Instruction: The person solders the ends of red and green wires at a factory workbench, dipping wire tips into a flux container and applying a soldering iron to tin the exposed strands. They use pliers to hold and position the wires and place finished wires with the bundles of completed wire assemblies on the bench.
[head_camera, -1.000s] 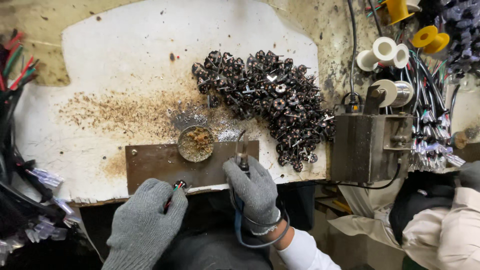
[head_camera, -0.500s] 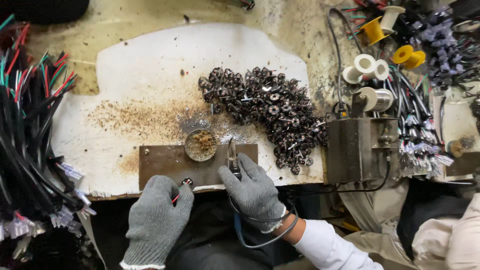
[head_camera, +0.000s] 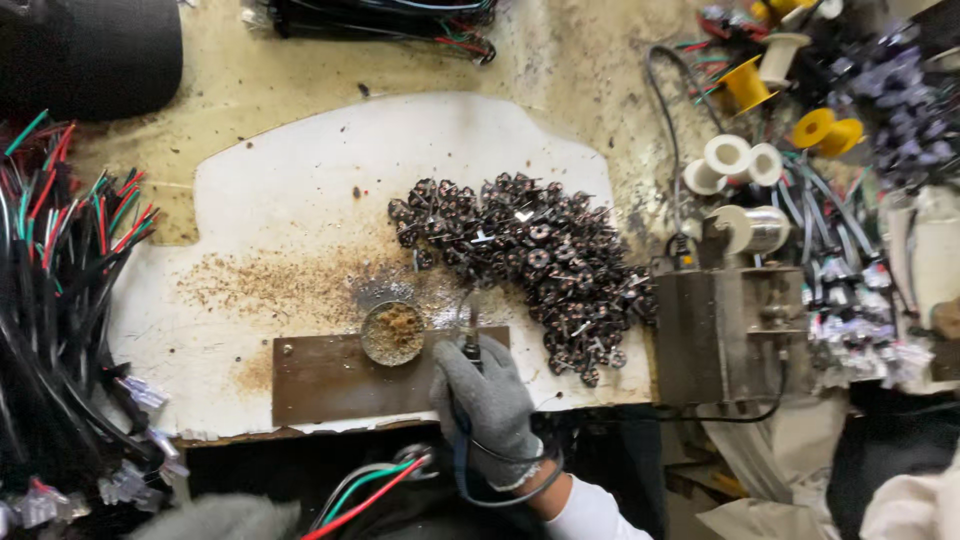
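The soldering iron (head_camera: 468, 335) stands in my right hand (head_camera: 490, 405), fist clamped around its handle, its long axis running almost straight up and away from me, tip forward. The tip hovers just to the right of the small round tin (head_camera: 392, 333) of brownish paste, and I think it is clear of the tin's rim, though the thin metal there is hard to make out against the stained surface. The tin sits at the top edge of a rusty metal plate (head_camera: 330, 375), and my gloved knuckles lie over the plate's right end. So the tin is up and to the left of my right hand, very near the tip.

The wire bundle (head_camera: 365, 490), red, green, black and white strands, comes up from below the plate, near the counter's front edge, its ends pointing up and right toward the plate. My left hand (head_camera: 215, 518) is only a grey glove at the bottom edge, down and left of the plate; I cannot tell whether it is closed on the wires.

Up and right of the tin, a heap of small dark round parts (head_camera: 530, 265) spreads over the white counter (head_camera: 280, 200). Right of the plate stands a grey metal box (head_camera: 725, 335).
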